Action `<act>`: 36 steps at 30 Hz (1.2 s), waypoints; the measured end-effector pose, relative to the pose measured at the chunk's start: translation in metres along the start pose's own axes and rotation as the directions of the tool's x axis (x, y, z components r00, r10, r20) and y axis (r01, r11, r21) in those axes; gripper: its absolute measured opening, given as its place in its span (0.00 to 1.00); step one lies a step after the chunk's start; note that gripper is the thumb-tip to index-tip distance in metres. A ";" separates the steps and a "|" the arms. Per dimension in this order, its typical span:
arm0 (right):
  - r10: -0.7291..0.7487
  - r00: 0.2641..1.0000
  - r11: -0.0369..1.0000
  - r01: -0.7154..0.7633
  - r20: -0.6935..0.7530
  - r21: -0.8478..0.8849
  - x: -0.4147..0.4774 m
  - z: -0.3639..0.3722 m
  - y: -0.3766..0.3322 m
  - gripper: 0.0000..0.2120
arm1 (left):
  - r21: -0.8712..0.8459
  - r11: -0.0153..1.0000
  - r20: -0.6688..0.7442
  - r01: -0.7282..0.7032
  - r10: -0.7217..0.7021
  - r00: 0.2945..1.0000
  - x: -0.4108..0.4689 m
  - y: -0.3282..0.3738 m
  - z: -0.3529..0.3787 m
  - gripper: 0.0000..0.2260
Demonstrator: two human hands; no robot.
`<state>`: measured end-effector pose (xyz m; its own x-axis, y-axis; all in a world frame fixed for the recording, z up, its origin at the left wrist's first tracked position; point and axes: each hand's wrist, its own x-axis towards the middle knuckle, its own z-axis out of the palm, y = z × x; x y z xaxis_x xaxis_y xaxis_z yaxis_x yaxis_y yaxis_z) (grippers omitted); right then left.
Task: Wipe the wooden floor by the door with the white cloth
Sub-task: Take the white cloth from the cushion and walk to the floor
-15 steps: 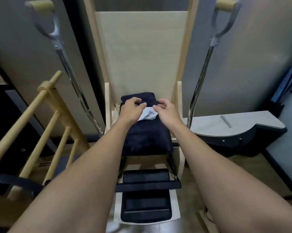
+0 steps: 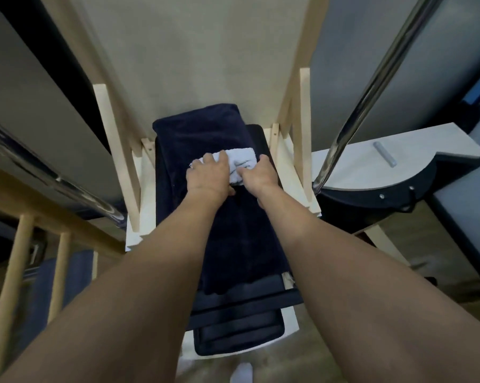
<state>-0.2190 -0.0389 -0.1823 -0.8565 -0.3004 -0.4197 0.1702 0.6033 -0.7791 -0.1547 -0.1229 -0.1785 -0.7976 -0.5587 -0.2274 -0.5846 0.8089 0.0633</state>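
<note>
Both hands meet on the white cloth (image 2: 241, 158). Left hand (image 2: 209, 176): knuckles up, fingers bent over the cloth's left edge and gripping it. Right hand (image 2: 258, 176): fingers curled around the cloth's right side, thumb on its near edge, also gripping it. Between the two hands the cloth is bunched, and it rests on top of a dark navy towel (image 2: 203, 134), well above the wooden floor (image 2: 310, 363).

Surface: the towel is draped lengthwise over a black padded seat (image 2: 261, 139) set in a pale wooden frame (image 2: 117, 150), with one upright on each side. Below the towel's near end lies a black padded pedal (image 2: 239, 337), mounted on a white base. A flat pale board (image 2: 194, 51) rises behind the seat.

Room: two chrome poles slant outward from the frame, one to the left (image 2: 53, 178) and one to the right (image 2: 371, 87). Right of the frame stands a low white platform (image 2: 432, 150) with a black curved underside; a short grey cylinder (image 2: 384, 154) lies on it. Light wooden rungs (image 2: 20, 272) stand at the lower left. Grey wall panels (image 2: 413, 64) flank the board on both sides. Tan wood-pattern flooring shows at the lower edge and under the platform.
</note>
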 end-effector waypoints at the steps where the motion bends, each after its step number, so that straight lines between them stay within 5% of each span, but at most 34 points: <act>1: -0.001 1.000 1.000 0.001 -0.022 -0.003 0.005 0.002 0.000 0.27 | 0.080 0.997 -0.050 -0.018 0.022 0.998 0.003 0.002 0.000 0.32; 5: -0.025 1.000 0.993 0.025 -0.006 0.111 0.006 -0.006 -0.006 0.10 | 0.190 0.974 -0.223 -0.125 0.166 0.961 0.011 0.002 -0.012 0.12; 8: -0.050 0.998 0.977 0.058 -0.046 0.204 -0.008 -0.033 -0.017 0.03 | -0.142 0.969 -0.194 -0.203 0.174 0.965 -0.001 0.008 -0.039 0.10; 11: -0.038 0.994 0.984 0.055 -0.102 0.170 -0.035 -0.072 -0.026 0.10 | -0.514 0.835 -0.099 -0.196 0.169 0.981 -0.020 0.035 -0.063 0.08; 15: 0.017 0.973 0.995 0.007 -0.229 0.102 -0.075 -0.137 -0.003 0.24 | -0.803 0.579 0.064 -0.142 0.320 0.945 -0.063 0.099 -0.075 0.10; 22: 0.118 0.864 0.980 -0.022 -0.490 0.198 -0.196 -0.293 0.109 0.26 | -0.809 0.539 0.115 -0.234 0.536 0.836 -0.192 0.255 -0.072 0.13; 29: 0.214 0.740 0.940 0.020 -0.637 0.340 -0.368 -0.435 0.242 0.11 | -0.889 0.369 0.072 -0.273 0.699 0.711 -0.380 0.416 -0.055 0.07; 36: 0.358 0.499 0.850 0.175 -0.789 0.496 -0.558 -0.532 0.356 0.17 | -0.925 0.253 0.076 -0.284 0.855 0.513 -0.589 0.548 -0.040 0.09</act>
<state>0.0605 0.7368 0.0222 -0.7513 0.6488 -0.1210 0.2370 0.0940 -0.9669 -0.0113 0.6422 0.0285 -0.8979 0.4184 -0.1365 -0.0589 0.1931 0.9794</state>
